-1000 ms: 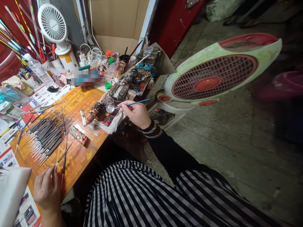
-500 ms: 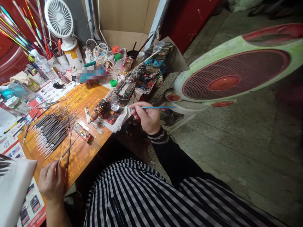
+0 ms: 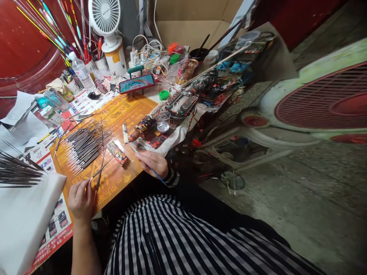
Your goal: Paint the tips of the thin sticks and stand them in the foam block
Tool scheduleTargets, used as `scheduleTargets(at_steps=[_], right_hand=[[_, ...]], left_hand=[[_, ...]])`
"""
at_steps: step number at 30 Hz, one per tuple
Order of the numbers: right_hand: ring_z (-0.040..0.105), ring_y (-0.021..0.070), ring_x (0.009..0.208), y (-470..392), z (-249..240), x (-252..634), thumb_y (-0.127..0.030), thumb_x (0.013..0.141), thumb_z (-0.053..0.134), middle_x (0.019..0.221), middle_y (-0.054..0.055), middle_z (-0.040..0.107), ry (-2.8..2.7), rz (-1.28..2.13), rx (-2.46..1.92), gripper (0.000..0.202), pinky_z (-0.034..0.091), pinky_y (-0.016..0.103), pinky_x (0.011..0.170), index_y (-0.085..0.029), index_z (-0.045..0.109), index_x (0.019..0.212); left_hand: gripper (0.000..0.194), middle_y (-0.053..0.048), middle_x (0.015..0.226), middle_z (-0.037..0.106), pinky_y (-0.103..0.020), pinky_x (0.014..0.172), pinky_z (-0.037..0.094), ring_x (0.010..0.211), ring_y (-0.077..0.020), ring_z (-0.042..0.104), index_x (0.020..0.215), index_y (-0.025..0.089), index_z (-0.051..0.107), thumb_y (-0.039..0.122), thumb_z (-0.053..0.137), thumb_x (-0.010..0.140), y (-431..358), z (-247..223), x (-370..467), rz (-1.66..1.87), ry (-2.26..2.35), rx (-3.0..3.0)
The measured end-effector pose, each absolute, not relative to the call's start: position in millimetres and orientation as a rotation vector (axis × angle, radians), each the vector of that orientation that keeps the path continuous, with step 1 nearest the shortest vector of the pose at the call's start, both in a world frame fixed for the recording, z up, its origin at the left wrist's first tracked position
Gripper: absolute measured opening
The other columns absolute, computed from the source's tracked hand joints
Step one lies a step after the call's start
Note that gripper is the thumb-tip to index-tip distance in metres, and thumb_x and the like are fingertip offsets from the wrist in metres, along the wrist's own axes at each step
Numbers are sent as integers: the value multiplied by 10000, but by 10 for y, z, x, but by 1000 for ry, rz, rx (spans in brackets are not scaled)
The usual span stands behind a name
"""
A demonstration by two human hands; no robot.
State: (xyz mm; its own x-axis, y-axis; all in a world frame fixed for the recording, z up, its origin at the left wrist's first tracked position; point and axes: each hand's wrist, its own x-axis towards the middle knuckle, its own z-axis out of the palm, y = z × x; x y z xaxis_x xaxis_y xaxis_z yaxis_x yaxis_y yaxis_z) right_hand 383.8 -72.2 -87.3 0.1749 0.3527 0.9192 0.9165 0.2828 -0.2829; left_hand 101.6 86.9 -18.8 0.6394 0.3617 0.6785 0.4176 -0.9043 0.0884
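Note:
My left hand (image 3: 79, 198) is at the table's near edge, pinching a slim dark fishing float (image 3: 98, 172) by its pale end. The float slants up to the right, across another dark float on the table. In my right hand (image 3: 155, 163) is a thin paintbrush with a blue handle (image 3: 157, 176), its tip pointing up and left. That hand is beside a paint-smeared block (image 3: 117, 153) and below a small clear cup (image 3: 163, 127). A heap of similar dark floats (image 3: 86, 147) lies left of the block.
A white foam block (image 3: 37, 214) with several dark floats stands at the left. A phone (image 3: 137, 84) on a stand, a small white fan (image 3: 106, 15) and a water bottle (image 3: 82, 72) are at the back. Paint-covered clutter (image 3: 183, 103) lines the right edge; a large fan (image 3: 318, 99) stands beyond.
My right hand has moved the brush from the small cup leftward and down to beside the paint-smeared block. My left hand still holds the float. The view has turned left.

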Motion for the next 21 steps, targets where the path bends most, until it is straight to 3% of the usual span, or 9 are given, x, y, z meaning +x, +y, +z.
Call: scheduleTargets(at_steps=[9, 21], right_hand=[[714, 193, 981, -718, -892, 3804, -134, 984, 503, 1065, 130, 739, -1440, -646, -1343, 394, 614, 323, 864, -120, 532, 1377], [707, 198, 1013, -733, -902, 3807, -133, 983, 504, 1075, 127, 736, -1462, -614, -1400, 371, 609, 326, 896, -117, 566, 1348]], left_hand=[[197, -77, 943, 699, -298, 801, 540, 838, -166, 646, 1064, 178, 690, 139, 687, 872, 846, -202, 1015, -1126, -663, -2784], [198, -76, 939, 698, -296, 814, 533, 841, -168, 644, 1059, 176, 694, 132, 688, 866, 853, -205, 1017, -1135, -669, -2791]])
